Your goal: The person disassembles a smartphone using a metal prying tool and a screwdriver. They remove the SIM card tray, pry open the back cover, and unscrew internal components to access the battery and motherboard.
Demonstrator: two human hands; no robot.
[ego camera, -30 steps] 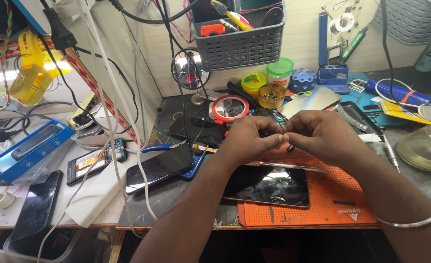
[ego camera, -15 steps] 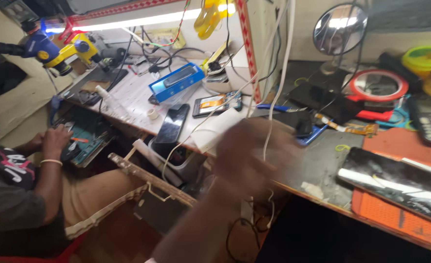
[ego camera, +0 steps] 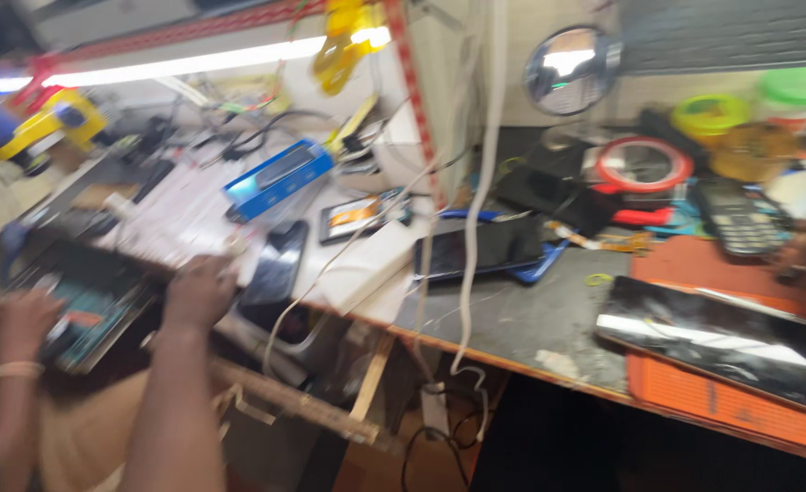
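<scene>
Now left hand [ego camera: 201, 290] blurred at dark phone [ego camera: 275, 266], long axis running away; finger state unclear.

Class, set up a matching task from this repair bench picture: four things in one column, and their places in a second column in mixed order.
Things:
1. round mirror
2. blue box
3. large dark screen panel
4. keypad phone

Places:
A. on the orange mat, lower right
B. on the white surface, left of the hanging white cable
C. against the back wall, upper middle
D. just past the orange mat's far edge, at right

Pairs: 1-C, 2-B, 3-A, 4-D
</scene>
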